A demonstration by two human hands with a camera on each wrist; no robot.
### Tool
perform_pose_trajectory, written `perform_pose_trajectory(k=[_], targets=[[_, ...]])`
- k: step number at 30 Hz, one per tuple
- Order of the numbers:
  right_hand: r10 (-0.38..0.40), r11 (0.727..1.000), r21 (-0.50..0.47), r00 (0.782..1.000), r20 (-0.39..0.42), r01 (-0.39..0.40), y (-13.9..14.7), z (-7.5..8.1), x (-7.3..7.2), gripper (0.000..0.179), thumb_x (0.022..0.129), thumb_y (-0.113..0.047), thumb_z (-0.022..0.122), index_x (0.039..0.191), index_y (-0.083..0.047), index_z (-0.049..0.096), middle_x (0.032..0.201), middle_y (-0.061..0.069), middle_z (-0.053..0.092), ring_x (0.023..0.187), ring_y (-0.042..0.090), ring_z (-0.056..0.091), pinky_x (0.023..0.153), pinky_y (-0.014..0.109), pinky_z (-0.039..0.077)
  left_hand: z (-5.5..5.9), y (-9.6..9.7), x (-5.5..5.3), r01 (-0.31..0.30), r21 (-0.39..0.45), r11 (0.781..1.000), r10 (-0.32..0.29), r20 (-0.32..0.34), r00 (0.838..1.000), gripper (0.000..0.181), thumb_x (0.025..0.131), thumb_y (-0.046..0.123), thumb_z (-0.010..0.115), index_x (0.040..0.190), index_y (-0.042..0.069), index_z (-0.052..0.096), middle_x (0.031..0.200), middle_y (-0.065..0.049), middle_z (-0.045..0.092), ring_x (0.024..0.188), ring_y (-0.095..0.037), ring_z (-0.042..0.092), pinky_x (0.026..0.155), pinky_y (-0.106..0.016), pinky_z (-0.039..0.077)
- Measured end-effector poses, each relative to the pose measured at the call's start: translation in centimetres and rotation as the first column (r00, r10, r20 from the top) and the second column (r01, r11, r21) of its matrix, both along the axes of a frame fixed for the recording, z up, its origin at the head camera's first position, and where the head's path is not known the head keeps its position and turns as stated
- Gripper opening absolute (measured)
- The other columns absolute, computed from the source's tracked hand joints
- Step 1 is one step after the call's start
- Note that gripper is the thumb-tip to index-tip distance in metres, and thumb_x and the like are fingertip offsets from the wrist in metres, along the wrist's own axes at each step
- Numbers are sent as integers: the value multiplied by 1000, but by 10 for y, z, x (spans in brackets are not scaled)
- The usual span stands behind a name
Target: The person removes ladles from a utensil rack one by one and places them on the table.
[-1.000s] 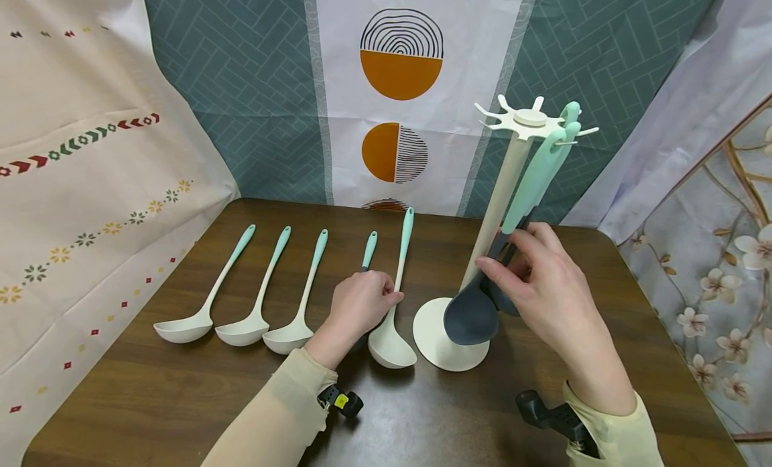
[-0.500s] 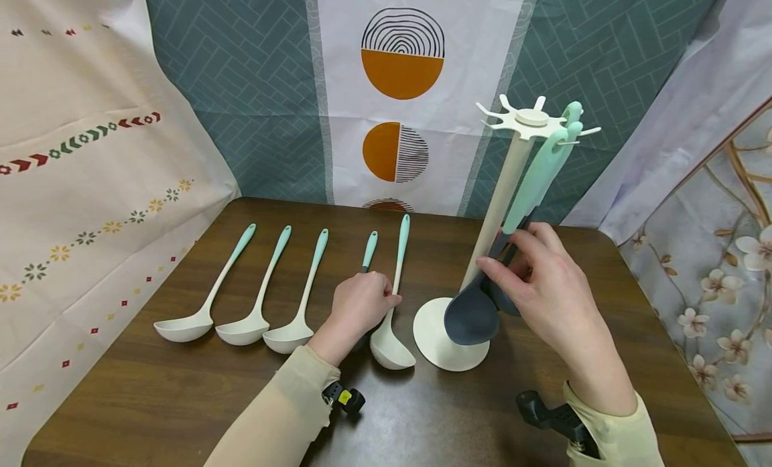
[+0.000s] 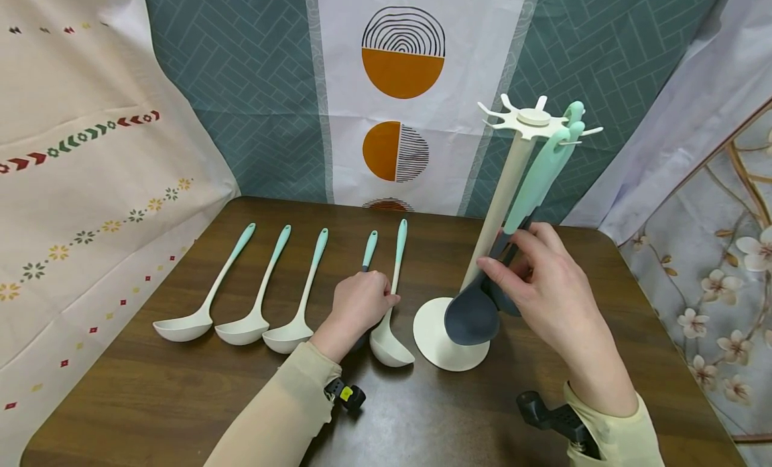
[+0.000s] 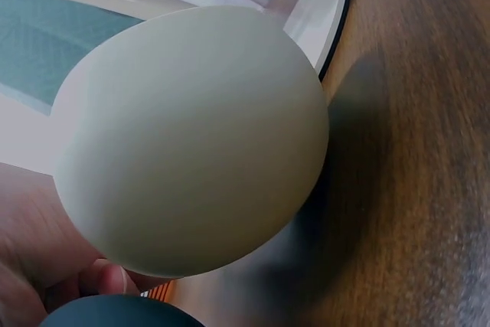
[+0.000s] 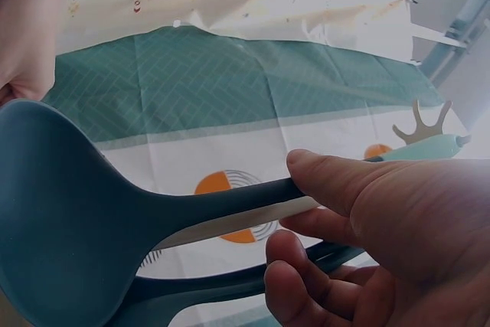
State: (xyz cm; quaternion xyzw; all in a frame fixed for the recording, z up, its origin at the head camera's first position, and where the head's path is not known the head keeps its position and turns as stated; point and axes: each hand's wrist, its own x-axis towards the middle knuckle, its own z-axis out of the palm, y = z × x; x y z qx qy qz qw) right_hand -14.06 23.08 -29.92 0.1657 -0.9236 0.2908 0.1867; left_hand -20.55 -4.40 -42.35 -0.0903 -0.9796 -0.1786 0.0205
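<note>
In the head view my left hand pinches the shaft of a white ladle with a mint handle. Its bowl fills the middle of the left wrist view. Beneath that hand lies a dark grey ladle, mostly covered. At the rack, my right hand holds the shaft of another dark grey ladle between thumb and finger; its mint handle hangs from a hook. Behind it hangs a second dark utensil, partly hidden, close to the curled fingers in the right wrist view.
The white rack stands on a round base, with hooks radiating from its top. Three white ladles lie in a row on the left of the brown table. Patterned cloths hang behind and beside the table.
The white ladle in my left hand has shifted slightly left, and its handle end has come lower and nearer. My right hand and the hanging dark ladle stay in place.
</note>
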Motion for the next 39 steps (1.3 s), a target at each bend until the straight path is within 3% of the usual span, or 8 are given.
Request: perform_pose_trajectory(k=[13,25,39], targets=[[1,1000,6,1000,-23,-1,-1,1,1,39,102,-29,83,131,-6,74,114,7,53,75,17,60,66,38,45,-4,-2,-1,6,-44,999,-6,1,1000,46,99,33,85,59,24,64,55,9,55,56,-16,54,51,-35,42],[2,1000,14,1000,-29,-1,-2,1,1,39,102,-29,83,131,-5,73,112,7,53,76,17,58,66,37,44,-6,-3,-1,12,-88,996,-8,43,999,53,100,32,83,53,21,60,49,9,43,52,-14,48,49,-33,38],[-8,1000,21,999,-43,9,-3,0,1,36,101,-28,84,126,-5,74,109,6,52,76,17,56,66,36,43,-3,-2,-1,3,-132,991,5,60,998,48,101,34,81,59,17,63,54,4,52,54,-15,51,50,-36,42]])
